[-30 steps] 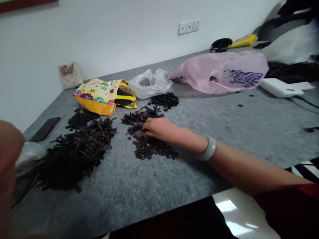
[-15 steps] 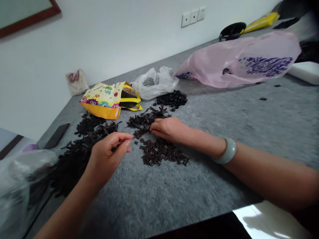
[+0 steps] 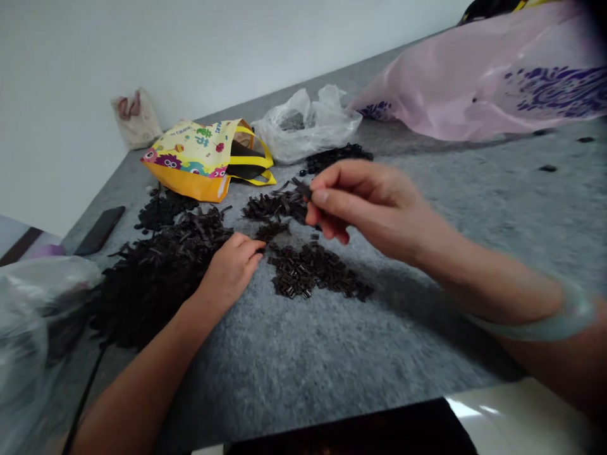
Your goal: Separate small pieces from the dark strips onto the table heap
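My right hand point(image 3: 374, 205) is raised above the table and pinches a short black strip point(image 3: 301, 188) between thumb and fingertips. Low at the table, my left hand point(image 3: 232, 268) has its fingers closed on a small dark piece point(image 3: 260, 251) that is mostly hidden. Between and below the hands lies a pile of small black buckle-like pieces point(image 3: 313, 272). A pile of short black strips point(image 3: 272, 205) is just behind them. Left of my left hand spreads a large heap of black strips point(image 3: 161, 278).
A yellow printed bag point(image 3: 194, 158), a white plastic bag point(image 3: 303, 133) and a pink bag point(image 3: 441, 82) lie along the back. Black round pieces point(image 3: 339, 157) are near the white bag. At the left are a dark flat object point(image 3: 100, 230) and clear plastic point(image 3: 42, 303).
My right hand has lifted from the piles and come closer, now with a black strip in its fingers. My left hand has moved slightly right, its fingertips lower. The view has shifted.
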`<state>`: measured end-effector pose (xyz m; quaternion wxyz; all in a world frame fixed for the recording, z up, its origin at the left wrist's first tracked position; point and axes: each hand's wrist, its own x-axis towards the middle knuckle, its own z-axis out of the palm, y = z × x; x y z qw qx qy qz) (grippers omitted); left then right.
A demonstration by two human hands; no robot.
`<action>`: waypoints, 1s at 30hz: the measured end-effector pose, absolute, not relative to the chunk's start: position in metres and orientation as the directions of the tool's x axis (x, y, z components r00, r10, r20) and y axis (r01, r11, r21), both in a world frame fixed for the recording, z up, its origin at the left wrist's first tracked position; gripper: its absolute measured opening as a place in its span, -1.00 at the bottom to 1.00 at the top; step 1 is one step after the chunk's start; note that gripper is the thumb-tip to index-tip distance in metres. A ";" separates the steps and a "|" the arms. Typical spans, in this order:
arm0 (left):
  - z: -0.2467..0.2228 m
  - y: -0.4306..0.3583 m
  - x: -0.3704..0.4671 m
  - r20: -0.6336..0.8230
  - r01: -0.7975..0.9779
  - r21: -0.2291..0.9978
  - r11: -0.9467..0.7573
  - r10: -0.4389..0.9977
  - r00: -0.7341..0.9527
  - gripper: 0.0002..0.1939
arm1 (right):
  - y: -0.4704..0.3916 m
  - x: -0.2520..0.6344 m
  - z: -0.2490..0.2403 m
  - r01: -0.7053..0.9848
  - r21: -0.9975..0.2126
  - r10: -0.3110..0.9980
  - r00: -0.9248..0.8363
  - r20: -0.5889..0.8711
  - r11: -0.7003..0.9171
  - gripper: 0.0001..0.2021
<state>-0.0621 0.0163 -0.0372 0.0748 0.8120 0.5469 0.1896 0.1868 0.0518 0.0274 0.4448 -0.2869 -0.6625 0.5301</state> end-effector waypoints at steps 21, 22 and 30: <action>-0.009 -0.016 -0.035 -0.200 -0.044 0.979 0.200 0.980 -0.011 -0.75 | 0.048 0.162 -0.002 0.100 -0.980 0.672 -0.716 -0.191 -0.173 -0.69; -0.008 -0.018 -0.034 -0.190 -0.036 0.981 0.189 0.982 -0.018 -0.74 | 0.048 0.162 -0.003 0.102 -0.979 0.667 -0.719 -0.193 -0.174 -0.70; -0.010 -0.019 -0.036 0.028 0.271 0.962 -0.021 0.999 -0.021 -0.80 | 0.045 0.159 0.001 0.136 -0.979 0.700 -0.685 -0.202 -0.149 -0.74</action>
